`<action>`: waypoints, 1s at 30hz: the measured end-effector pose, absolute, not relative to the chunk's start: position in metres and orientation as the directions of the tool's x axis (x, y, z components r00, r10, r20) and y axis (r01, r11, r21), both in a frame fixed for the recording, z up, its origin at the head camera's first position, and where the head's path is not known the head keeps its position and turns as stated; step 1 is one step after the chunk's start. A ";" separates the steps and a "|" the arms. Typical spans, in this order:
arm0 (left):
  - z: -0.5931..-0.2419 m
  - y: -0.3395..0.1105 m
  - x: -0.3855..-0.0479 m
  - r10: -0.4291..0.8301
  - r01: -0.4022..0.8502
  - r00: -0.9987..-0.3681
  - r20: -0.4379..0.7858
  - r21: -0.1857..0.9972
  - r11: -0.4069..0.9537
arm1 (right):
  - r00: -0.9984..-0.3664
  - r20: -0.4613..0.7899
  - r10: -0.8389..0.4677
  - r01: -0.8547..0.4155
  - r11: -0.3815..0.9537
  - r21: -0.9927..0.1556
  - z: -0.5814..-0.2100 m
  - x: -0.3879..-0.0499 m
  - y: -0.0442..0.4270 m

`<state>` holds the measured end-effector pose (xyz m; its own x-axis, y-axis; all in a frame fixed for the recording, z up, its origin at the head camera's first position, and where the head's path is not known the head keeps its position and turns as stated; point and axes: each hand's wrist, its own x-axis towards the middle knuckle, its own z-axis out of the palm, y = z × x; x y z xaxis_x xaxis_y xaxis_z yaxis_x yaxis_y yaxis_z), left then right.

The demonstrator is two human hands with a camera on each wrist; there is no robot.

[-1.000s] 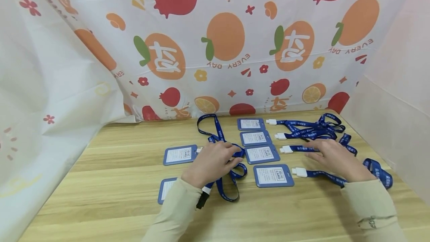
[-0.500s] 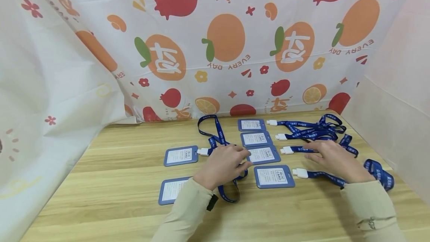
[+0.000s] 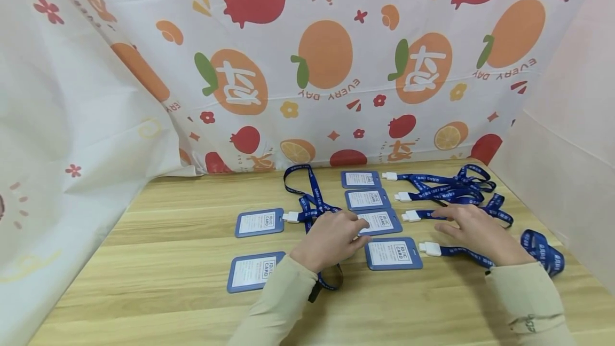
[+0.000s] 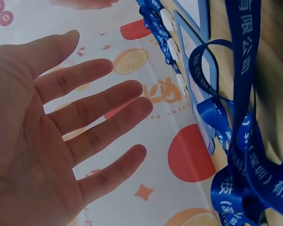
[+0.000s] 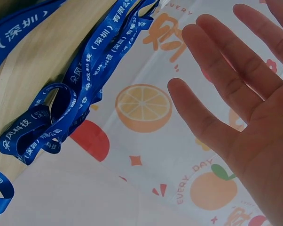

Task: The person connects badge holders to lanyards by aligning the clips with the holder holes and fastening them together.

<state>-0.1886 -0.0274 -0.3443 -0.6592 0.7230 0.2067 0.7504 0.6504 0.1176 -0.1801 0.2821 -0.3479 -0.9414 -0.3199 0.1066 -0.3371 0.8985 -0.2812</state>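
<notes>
My left hand (image 3: 331,239) hovers above the blue lanyards in the middle, its fingers spread and holding nothing in the left wrist view. It partly hides a blue ID card holder (image 3: 381,222). Just right of it lies another card holder (image 3: 394,253). My right hand (image 3: 478,231) is over the lanyards at the right, fingers apart with nothing in them. Near its fingertips is a white lanyard clip (image 3: 410,216); a second white clip (image 3: 431,249) sits nearer the front. In the right wrist view, bunched blue lanyards (image 5: 61,113) lie beside the hand, apart from it.
At the left lie two more card holders, one farther back (image 3: 259,222) and one nearer (image 3: 252,272). A looped lanyard (image 3: 312,186) stretches behind my left hand. Two card holders (image 3: 366,199) (image 3: 360,179) stand toward the printed curtain (image 3: 326,122), which hangs at the table's rear.
My left hand has moved right, from over the middle lanyards toward the column of card holders, uncovering the left-hand holders and a white clip. My right hand has hardly moved.
</notes>
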 end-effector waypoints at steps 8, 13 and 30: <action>-0.354 -0.015 -0.189 0.741 0.757 -0.653 0.157 0.106 0.645 | -0.934 0.133 -0.330 -0.356 0.887 -0.295 -0.351 -0.181 0.284; -0.358 -0.005 -0.188 0.760 0.772 -0.636 0.132 0.108 0.627 | -0.930 0.145 -0.338 -0.367 0.880 -0.301 -0.353 -0.180 0.284; -0.360 -0.001 -0.193 0.744 0.751 -0.660 0.108 0.102 0.652 | -0.938 0.135 -0.319 -0.346 0.887 -0.306 -0.359 -0.177 0.286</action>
<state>-0.1927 -0.0012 -0.3605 -0.6600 0.7435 0.1077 0.7512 0.6520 0.1023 -0.1771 0.2863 -0.3594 -0.9381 -0.3188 0.1354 -0.3456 0.8871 -0.3060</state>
